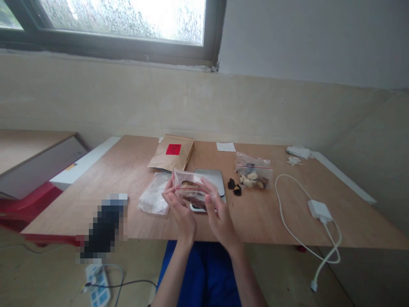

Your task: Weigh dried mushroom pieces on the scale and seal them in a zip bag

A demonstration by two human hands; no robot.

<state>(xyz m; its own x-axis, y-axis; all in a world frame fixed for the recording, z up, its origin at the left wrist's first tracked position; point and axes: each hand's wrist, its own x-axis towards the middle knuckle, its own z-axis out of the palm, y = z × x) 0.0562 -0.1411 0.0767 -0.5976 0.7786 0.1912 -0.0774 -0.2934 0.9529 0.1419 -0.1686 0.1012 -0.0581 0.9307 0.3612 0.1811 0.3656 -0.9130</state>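
Between my left hand and my right hand, a clear zip bag with a red seal line is held up by its sides. Brown slices show inside it. Fingers of both hands are curled around the bag. Behind and below it lies a flat scale with a pale top, partly hidden by the bag and hands. An empty clear plastic bag lies to the left. Right of the scale are a few dark dried pieces and another zip bag holding pale and dark slices.
A brown paper bag with a red label lies at the back, near a white paper. A white charger with its cable is at right. Crumpled white material lies back right. A blurred dark object covers the left front edge.
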